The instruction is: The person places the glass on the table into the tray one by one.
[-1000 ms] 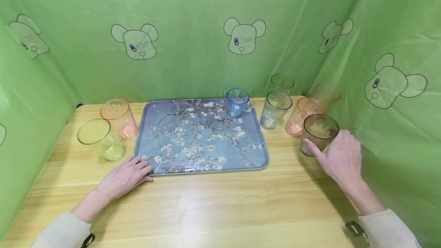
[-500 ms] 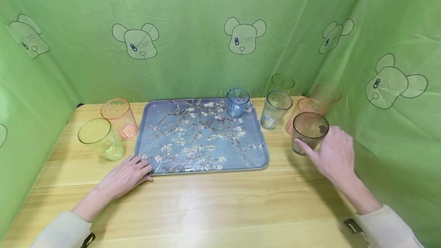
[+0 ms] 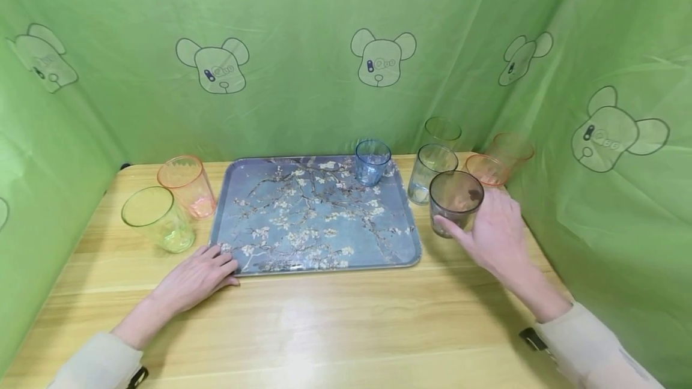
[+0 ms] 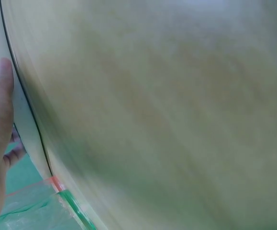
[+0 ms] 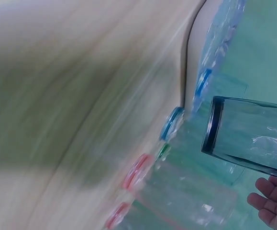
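Note:
My right hand (image 3: 496,227) holds a smoky brown tumbler (image 3: 456,203), thumb on its near side. In the right wrist view the tumbler's thick base (image 5: 214,125) hangs clear of the table. My left hand (image 3: 197,275) holds the near left corner of a blue tray (image 3: 324,251) patterned with white blossoms, fingers over the rim and thumb along the front edge. A small blue cup (image 3: 373,162) stands at the tray's far right corner. Just behind the brown tumbler are a clear blue-grey glass (image 3: 424,182) and a pink glass (image 3: 485,167), partly hidden.
Left of the tray stand a pink glass (image 3: 194,188) and a yellow-green glass (image 3: 167,227). At the back right are a green glass (image 3: 443,129) and another orange-rimmed glass (image 3: 516,149). Green curtains (image 3: 303,113) enclose the wooden table (image 3: 335,329) on the back and both sides.
My right hand has carried the brown tumbler leftward, from the right side of the table towards the tray's right edge. The left hand and the tray stay where they were.

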